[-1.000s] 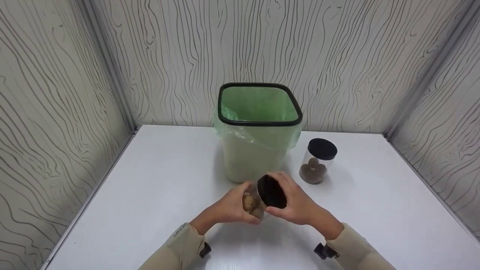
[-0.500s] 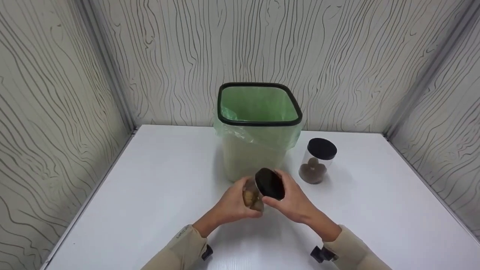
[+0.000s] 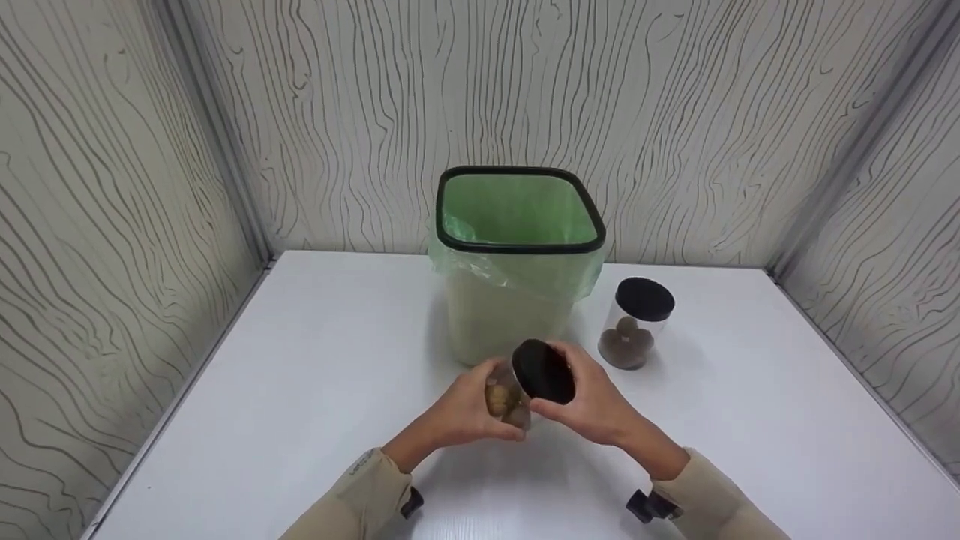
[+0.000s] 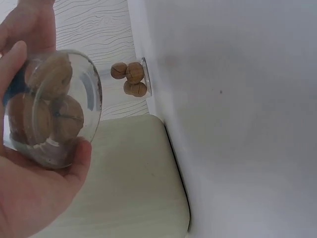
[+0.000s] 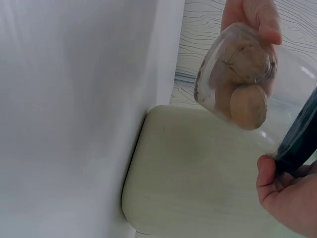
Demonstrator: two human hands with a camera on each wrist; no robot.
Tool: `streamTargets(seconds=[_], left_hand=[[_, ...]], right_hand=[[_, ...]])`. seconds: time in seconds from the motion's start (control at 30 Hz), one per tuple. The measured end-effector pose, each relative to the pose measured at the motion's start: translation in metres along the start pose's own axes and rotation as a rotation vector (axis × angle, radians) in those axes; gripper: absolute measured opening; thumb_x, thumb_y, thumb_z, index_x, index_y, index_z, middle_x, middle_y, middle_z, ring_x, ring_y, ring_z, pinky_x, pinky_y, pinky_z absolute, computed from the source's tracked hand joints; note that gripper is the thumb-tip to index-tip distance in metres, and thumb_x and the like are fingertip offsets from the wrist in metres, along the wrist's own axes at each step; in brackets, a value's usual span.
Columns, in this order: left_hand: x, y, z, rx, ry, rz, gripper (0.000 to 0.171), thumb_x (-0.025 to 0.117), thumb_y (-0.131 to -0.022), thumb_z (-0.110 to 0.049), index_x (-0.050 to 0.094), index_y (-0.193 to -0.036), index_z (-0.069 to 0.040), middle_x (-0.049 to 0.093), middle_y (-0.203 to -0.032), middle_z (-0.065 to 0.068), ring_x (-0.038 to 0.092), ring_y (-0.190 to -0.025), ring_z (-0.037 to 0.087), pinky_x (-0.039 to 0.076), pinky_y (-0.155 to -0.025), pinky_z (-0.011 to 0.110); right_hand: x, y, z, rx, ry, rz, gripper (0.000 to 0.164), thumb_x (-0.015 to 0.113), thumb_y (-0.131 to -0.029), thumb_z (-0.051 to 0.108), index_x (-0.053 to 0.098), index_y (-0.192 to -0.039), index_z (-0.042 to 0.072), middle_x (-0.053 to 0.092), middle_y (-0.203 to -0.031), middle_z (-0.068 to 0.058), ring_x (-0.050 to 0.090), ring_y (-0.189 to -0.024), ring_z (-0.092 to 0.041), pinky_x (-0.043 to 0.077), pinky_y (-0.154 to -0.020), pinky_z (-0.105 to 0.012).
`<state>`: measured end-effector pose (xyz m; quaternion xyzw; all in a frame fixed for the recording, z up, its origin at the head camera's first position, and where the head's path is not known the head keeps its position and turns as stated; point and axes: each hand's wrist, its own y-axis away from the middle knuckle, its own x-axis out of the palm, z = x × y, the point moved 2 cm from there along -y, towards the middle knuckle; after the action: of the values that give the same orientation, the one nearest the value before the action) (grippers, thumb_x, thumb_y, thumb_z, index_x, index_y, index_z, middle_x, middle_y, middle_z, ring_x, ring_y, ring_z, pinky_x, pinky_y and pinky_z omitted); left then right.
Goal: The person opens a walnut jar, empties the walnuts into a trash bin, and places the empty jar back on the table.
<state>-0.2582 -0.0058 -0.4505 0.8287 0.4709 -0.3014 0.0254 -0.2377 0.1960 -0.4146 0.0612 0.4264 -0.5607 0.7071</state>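
Plainly, both my forearms slant inward from below, beige sleeves (image 3: pixel 720 495) ending above the wrists, and my hands face each other across one jar (image 5: pixel 285 84). My left hand (image 3: pixel 461 411) grips the glass toward the base, its thumb on the near side and its fingers round the far side. My right hand (image 3: pixel 596 401) grasps the black lid (image 3: pixel 544 371), thumb at the near edge, fingers curled over the far one. The jar is tilted, held up off the table (image 3: pixel 322 337) between my two sets of fingers; its long axis runs from the base by my left palm up toward my right palm, so the lid end points up and to my right. Walnuts (image 5: pixel 248 106) lie toward the base, beside my left fingers. Just beyond my fingertips stands a pale bin (image 3: pixel 506 315) with a green liner (image 3: pixel 517 206); ahead of my right fingers, a second jar (image 3: pixel 635 322) stands upright, lidded, with walnuts inside.
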Motion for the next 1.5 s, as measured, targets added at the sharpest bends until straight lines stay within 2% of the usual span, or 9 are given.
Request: streamTargets(seconds=[0.17,0.43,0.67,0.87,1.0,1.13,1.27,1.5], left_hand=[[-0.002,0.001,0.000,0.011,-0.023,0.022,0.093,0.086,-0.064,-0.043,0.040,-0.139,-0.013,0.050,-0.131,-0.002,0.050,-0.113,0.011,0.044,-0.093,0.032],[-0.006,0.003,0.000,-0.001,0.003,0.040,0.090,0.086,-0.064,-0.041,0.043,-0.137,-0.012,0.053,-0.127,-0.004,0.051,-0.110,0.011,0.045,-0.091,0.031],[-0.010,0.004,-0.001,-0.007,0.040,0.108,0.089,0.086,-0.065,-0.040,0.043,-0.138,-0.013,0.051,-0.126,-0.005,0.050,-0.111,0.011,0.044,-0.091,0.031],[-0.013,0.004,0.000,0.025,0.062,0.176,0.087,0.086,-0.066,-0.035,0.043,-0.138,-0.014,0.053,-0.123,-0.006,0.051,-0.108,0.010,0.044,-0.089,0.028],[-0.015,0.004,0.002,0.056,0.086,0.221,0.085,0.084,-0.069,-0.034,0.042,-0.140,-0.015,0.053,-0.124,-0.007,0.053,-0.108,0.009,0.044,-0.089,0.027],[-0.015,0.004,0.005,0.062,0.114,0.249,0.085,0.083,-0.071,-0.032,0.040,-0.142,-0.015,0.052,-0.128,-0.007,0.052,-0.110,0.010,0.044,-0.091,0.028],[-0.015,0.005,0.005,0.034,0.106,0.230,0.085,0.083,-0.070,-0.033,0.040,-0.141,-0.015,0.052,-0.127,-0.006,0.052,-0.110,0.010,0.044,-0.091,0.028],[-0.017,0.006,0.006,-0.045,0.081,0.176,0.086,0.084,-0.068,-0.035,0.041,-0.139,-0.014,0.052,-0.126,-0.005,0.051,-0.111,0.011,0.044,-0.091,0.029]], right_hand=[[0.000,0.000,-0.002,-0.077,0.025,-0.002,0.078,0.079,-0.073,0.040,0.045,-0.133,0.003,0.051,-0.123,0.000,0.050,-0.105,-0.014,0.047,-0.086,-0.039],[-0.004,-0.001,-0.004,-0.131,0.037,0.025,0.078,0.079,-0.073,0.043,0.045,-0.134,0.007,0.050,-0.125,0.004,0.049,-0.106,-0.013,0.046,-0.088,-0.037],[-0.008,0.000,-0.005,-0.214,0.023,0.075,0.078,0.079,-0.073,0.038,0.042,-0.137,0.012,0.049,-0.127,0.002,0.049,-0.108,-0.015,0.047,-0.089,-0.037],[-0.009,0.002,-0.005,-0.260,0.039,0.102,0.083,0.080,-0.072,0.038,0.039,-0.140,0.015,0.047,-0.131,0.000,0.048,-0.110,-0.017,0.047,-0.092,-0.037],[-0.010,0.001,-0.005,-0.323,0.022,0.111,0.088,0.082,-0.070,0.033,0.038,-0.142,0.010,0.046,-0.132,-0.005,0.048,-0.110,-0.019,0.045,-0.093,-0.035],[-0.011,0.001,-0.004,-0.333,-0.014,0.121,0.089,0.082,-0.069,0.028,0.037,-0.142,0.005,0.045,-0.133,-0.007,0.047,-0.112,-0.020,0.044,-0.093,-0.034],[-0.012,0.002,-0.005,-0.295,-0.003,0.112,0.085,0.079,-0.074,0.032,0.036,-0.143,0.011,0.044,-0.134,-0.003,0.046,-0.113,-0.018,0.044,-0.094,-0.035],[-0.016,0.001,-0.008,-0.283,0.008,0.064,0.082,0.078,-0.074,0.032,0.037,-0.142,0.012,0.045,-0.134,-0.003,0.046,-0.115,-0.018,0.043,-0.095,-0.036]])
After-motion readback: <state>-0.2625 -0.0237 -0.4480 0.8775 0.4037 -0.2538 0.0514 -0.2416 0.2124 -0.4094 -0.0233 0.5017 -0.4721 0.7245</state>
